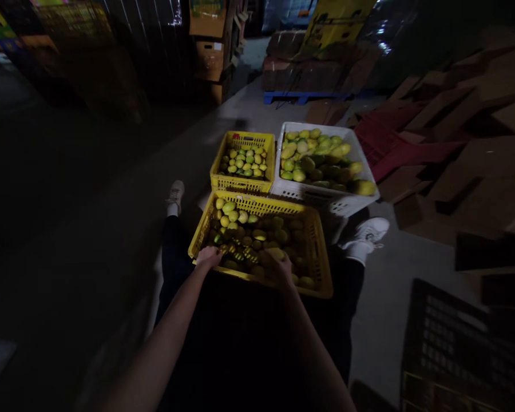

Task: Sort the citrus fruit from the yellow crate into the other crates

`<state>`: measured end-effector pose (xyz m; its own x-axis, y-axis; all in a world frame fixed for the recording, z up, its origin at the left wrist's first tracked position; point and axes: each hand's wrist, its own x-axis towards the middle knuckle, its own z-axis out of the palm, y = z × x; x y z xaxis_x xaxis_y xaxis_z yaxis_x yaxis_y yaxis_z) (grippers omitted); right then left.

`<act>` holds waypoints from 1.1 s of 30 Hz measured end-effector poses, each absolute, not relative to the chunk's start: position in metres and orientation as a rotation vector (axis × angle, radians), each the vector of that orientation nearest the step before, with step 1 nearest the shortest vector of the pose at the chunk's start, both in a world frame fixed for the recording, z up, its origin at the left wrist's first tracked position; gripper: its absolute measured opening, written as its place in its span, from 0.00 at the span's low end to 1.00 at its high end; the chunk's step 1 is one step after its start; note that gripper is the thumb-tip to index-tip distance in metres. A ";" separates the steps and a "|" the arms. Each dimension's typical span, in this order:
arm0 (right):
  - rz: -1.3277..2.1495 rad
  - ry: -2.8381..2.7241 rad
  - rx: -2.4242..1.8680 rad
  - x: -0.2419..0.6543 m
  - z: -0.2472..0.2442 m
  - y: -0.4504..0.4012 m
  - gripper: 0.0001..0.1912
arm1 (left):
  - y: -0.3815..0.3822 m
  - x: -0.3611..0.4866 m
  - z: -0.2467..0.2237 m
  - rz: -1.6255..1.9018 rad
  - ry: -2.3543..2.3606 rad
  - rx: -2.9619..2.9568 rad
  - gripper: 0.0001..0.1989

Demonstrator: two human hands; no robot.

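In the large yellow slotted plastic crate point(321, 266) | right hand point(283, 270) is grasping one smooth yellow fruit point(276, 253) | left hand point(209, 257) is touching near rim, grip: cannot tell | shadow is hiding contact, so fruit could be slipping, bruising

Your left hand point(209, 257) is at the near rim of the larger yellow crate point(325, 252), and your right hand point(280, 266) holds a yellow fruit point(275, 253) over its shadowed load. Just beyond sit a smaller yellow crate point(242, 183) and a white crate point(365, 157), both holding green and yellow fruit. Your white shoes point(371, 230) flank the crates.
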<state>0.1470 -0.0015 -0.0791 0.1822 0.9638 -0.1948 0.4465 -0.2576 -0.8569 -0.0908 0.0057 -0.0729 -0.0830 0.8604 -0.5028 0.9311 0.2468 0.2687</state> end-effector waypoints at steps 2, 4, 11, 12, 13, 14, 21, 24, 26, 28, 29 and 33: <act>0.927 -1.430 -1.923 0.139 -0.079 -0.011 0.24 | 0.006 -0.092 -0.076 -0.178 1.916 1.627 0.20; 0.853 -1.563 -2.016 0.131 -0.078 -0.019 0.21 | 0.008 -0.094 -0.081 -0.196 1.866 1.626 0.18; 0.809 -1.784 -2.236 0.119 -0.071 -0.016 0.18 | 0.029 -0.104 -0.100 -0.264 1.824 1.596 0.17; 0.814 -1.785 -2.260 0.119 -0.070 -0.015 0.18 | 0.033 -0.105 -0.101 -0.273 1.851 1.599 0.18; 0.818 -1.781 -2.281 0.119 -0.068 -0.014 0.18 | 0.037 -0.106 -0.102 -0.282 1.882 1.605 0.18; 0.817 -1.774 -2.298 0.118 -0.066 -0.015 0.18 | 0.042 -0.106 -0.103 -0.294 1.913 1.615 0.19; 0.802 -1.744 -2.323 0.112 -0.059 -0.017 0.18 | 0.068 -0.105 -0.115 -0.385 1.932 1.818 0.25; 0.808 -1.728 -2.341 0.111 -0.061 -0.016 0.17 | 0.075 -0.104 -0.122 -0.432 1.905 1.876 0.25; 0.808 -1.721 -2.350 0.110 -0.062 -0.016 0.17 | 0.078 -0.102 -0.125 -0.449 1.895 1.897 0.28; 0.808 -1.715 -2.352 0.110 -0.064 -0.016 0.17 | 0.080 -0.100 -0.128 -0.457 1.889 1.904 0.33; 0.806 -1.711 -2.353 0.110 -0.064 -0.015 0.17 | 0.081 -0.099 -0.129 -0.457 1.889 1.902 0.34; 0.800 -1.693 -2.357 0.109 -0.064 -0.015 0.17 | 0.085 -0.099 -0.131 -0.419 1.896 1.860 0.37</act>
<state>0.1092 -0.0149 -0.0642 0.2294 0.9118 -0.3405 0.8423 -0.3613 -0.4001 -0.0986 0.0852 -0.1315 0.0096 0.8585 -0.5128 0.9946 0.0449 0.0938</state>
